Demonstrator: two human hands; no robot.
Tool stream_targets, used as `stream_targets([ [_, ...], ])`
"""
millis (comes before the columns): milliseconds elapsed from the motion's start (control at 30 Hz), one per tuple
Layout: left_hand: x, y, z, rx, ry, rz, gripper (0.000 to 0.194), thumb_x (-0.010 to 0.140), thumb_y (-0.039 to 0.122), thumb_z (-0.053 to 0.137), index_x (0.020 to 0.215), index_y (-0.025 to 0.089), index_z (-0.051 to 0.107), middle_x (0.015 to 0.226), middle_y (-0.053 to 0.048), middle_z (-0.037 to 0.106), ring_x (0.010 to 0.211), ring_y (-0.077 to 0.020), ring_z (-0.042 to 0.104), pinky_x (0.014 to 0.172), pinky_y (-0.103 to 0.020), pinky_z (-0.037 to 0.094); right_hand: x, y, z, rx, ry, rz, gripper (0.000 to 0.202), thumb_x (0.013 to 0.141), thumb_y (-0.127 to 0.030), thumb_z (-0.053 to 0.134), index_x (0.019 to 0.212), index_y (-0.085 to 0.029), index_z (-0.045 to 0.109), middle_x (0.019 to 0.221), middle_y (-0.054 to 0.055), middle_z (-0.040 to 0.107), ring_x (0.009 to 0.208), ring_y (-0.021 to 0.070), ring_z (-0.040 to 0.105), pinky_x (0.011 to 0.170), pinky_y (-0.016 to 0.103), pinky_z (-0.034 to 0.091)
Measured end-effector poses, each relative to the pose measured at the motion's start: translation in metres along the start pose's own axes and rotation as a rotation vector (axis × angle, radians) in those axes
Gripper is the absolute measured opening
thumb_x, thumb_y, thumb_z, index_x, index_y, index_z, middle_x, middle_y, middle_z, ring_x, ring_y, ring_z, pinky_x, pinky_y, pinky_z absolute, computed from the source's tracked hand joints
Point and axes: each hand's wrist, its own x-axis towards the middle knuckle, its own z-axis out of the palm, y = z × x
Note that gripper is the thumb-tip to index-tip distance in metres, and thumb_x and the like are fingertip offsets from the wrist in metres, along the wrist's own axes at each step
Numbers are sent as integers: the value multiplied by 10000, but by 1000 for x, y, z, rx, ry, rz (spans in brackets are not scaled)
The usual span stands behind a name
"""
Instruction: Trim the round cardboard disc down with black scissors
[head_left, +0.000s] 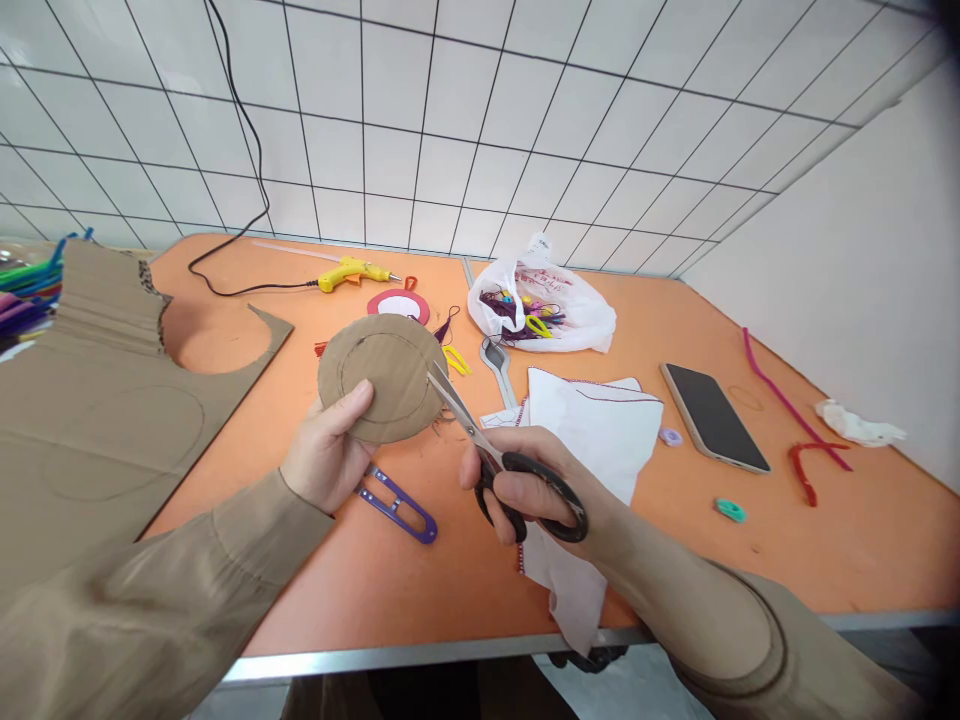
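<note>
Cardboard disc (382, 375) pinched at its near edge by left hand (330, 450); right hand (540, 480) grips black-handled scissors (499, 455), blades at disc's right rim.

Craft workroom. Orange counter (825, 540) stood against a white tiled wall (480, 130). On it lay a yellow glue gun (351, 272) at the far side, cut cardboard sheet (97, 400) at left, pipe cleaners (26, 290) far left, bag of trimmings (540, 305), white cloth (592, 420), purple thread snips (397, 505).
</note>
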Motion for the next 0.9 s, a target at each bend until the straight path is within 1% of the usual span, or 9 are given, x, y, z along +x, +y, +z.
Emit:
stream_targets([
  [200, 0, 2, -1, 52, 10, 31, 530, 772, 220, 697, 1290, 205, 585, 1111, -79, 726, 1210, -313, 569, 1015, -440, 477, 1, 0, 0, 3, 1, 14, 318, 743, -443, 678, 813, -141, 606, 463, -17, 574, 412, 111, 484, 450, 233, 335],
  [400, 0, 2, -2, 67, -6, 52, 516, 761, 271, 722, 1260, 206, 606, 1112, -86, 724, 1212, -325, 564, 1007, -449, 481, 2, 0, 1, -22, 13, 28, 316, 736, -447, 677, 796, -147, 598, 455, -22, 568, 406, 106, 473, 448, 232, 336],
  [500, 0, 2, -2, 68, 9, 39, 529, 759, 259, 725, 1269, 197, 600, 1099, -92, 728, 1202, -326, 572, 1000, -451, 486, 3, -2, 2, -41, 16, 41, 319, 732, -444, 679, 795, -143, 591, 447, -22, 561, 405, 106, 475, 446, 230, 330],
  [700, 0, 2, -1, 87, 81, 24, 552, 739, 244, 738, 1269, 179, 602, 1061, -98, 738, 1147, -331, 610, 980, -454, 502, 4, -4, 3, -78, 22, 93, 335, 704, -454, 704, 772, -158, 563, 445, -46, 521, 405, 112, 502, 422, 214, 344],
  [900, -1, 0, -1, 98, 93, 17, 583, 728, 235, 747, 1286, 174, 589, 1069, -103, 736, 1137, -332, 617, 977, -447, 507, 5, -5, 5, -53, 21, 104, 387, 648, -465, 773, 722, -160, 546, 454, -70, 483, 382, 84, 475, 399, 193, 324],
])
